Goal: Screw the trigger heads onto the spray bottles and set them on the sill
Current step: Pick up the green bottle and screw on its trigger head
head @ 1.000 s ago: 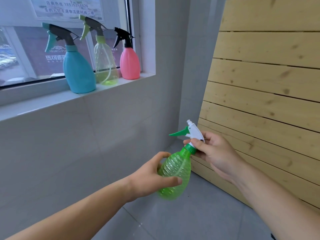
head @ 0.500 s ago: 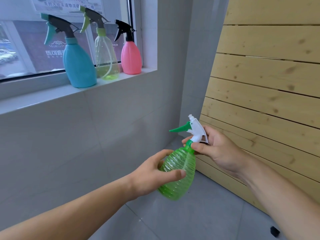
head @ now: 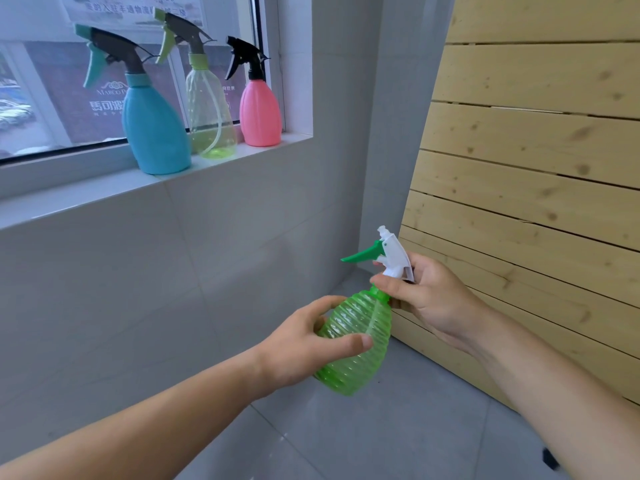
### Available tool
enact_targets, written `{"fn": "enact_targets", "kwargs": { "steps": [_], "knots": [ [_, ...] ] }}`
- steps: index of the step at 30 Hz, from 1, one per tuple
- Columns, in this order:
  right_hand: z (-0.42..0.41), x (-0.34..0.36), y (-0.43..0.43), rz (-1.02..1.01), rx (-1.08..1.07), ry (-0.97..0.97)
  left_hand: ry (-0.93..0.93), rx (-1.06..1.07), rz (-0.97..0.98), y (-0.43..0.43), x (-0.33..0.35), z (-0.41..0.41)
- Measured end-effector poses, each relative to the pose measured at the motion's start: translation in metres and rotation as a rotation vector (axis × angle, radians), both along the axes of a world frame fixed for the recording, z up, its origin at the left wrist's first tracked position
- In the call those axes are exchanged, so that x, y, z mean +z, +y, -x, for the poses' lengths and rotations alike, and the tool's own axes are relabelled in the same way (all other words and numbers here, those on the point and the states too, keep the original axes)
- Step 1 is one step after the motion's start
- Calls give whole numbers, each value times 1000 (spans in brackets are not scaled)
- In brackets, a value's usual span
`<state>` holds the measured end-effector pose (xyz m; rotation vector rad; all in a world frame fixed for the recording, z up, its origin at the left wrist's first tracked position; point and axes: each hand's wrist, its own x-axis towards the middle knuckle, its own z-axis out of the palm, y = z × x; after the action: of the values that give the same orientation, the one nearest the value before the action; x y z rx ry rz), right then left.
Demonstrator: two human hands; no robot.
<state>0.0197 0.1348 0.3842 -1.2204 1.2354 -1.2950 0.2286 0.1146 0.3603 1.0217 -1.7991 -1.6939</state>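
A grey tiled wall (head: 207,271) carries a window sill (head: 86,194) at upper left; a slatted wooden panel (head: 536,168) leans at right, above a grey tiled floor (head: 381,438). Three spray bottles stand upright on the sill, each with its trigger head fitted: a blue bottle (head: 154,133) nearest the camera, a clear yellow-green bottle (head: 209,116) just beside it, and a pink bottle (head: 259,114) at the far end, next to the window frame. In front of the wall and well below the sill, a ribbed green bottle (head: 356,344) is held in the air, tilted with its neck up and to the right. The left hand (head: 298,348) is wrapped around the bottle's body, thumb across the front. The right hand (head: 429,299) pinches the green collar at the neck between thumb and fingers. The white trigger head (head: 393,254), with its green lever pointing left, sits on top of the neck; how far it is threaded on cannot be told.
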Motion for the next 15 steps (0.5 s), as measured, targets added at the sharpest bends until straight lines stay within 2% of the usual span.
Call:
{"fn": "enact_targets", "kwargs": {
  "steps": [3,7,9,12,15],
  "knots": [
    [-7,-7,-1,25,-89,168,-9,-10,-7,2,-1,1],
    [1,-1,-1,5,65,-42,5,11,-6,1,-1,0],
    [0,-2,-1,2,46,-14,-2,10,4,1,-2,0],
    [-8,-11,-2,-16,-42,139,-32,-2,26,2,-5,0],
    [-4,-6,-2,-22,49,0,-34,5,40,0,-6,-2]
  ]
}}
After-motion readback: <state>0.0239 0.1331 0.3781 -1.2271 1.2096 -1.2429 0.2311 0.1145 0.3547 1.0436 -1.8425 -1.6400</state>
